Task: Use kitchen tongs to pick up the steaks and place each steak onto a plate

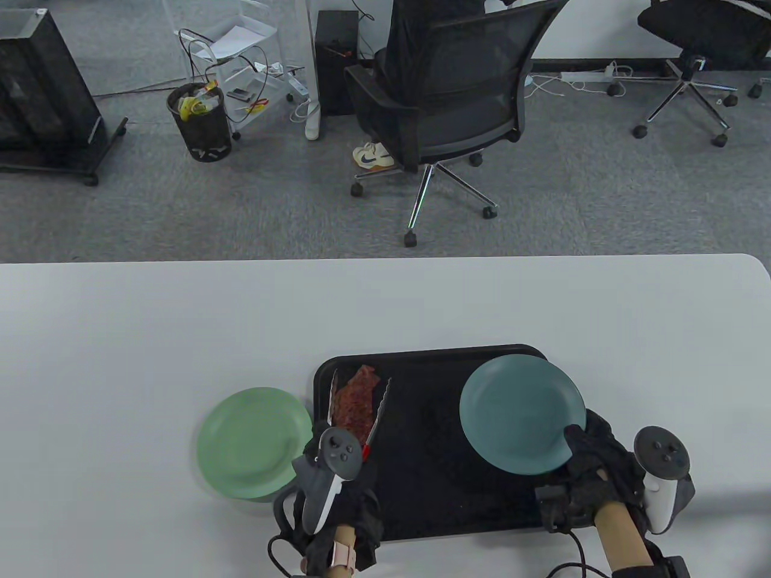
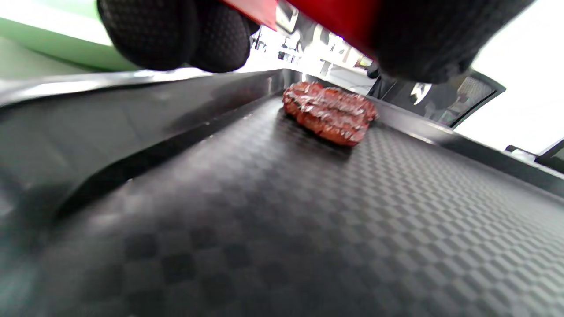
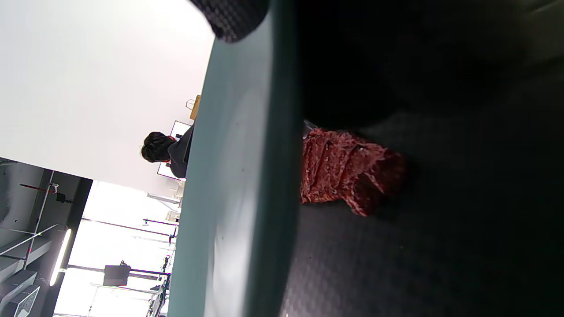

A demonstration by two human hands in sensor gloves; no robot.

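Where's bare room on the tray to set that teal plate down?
The tray is bare between the steak and the teal plate, down to its near rim. The tray's left end is crowded: the tongs straddle the steak, with the green plate just outside.

Your left hand [image 1: 343, 481] wears a black knit glove with a fine woven grain, visible up close on the fingertips [image 2: 150, 31] in the left wrist view. On its back sits a dark grey, round-headed tracker [image 1: 338, 453] with small buttons; a white-and-grey handle runs off toward 7 o'clock. A pink band circles that wrist, with a black cable looping at 8 o'clock. Your right hand [image 1: 593, 475] has the same black glove and a matching tracker [image 1: 661, 453] with a white handle. The bare forearm shows above a dark cuff, and a black cable trails from the wrist.
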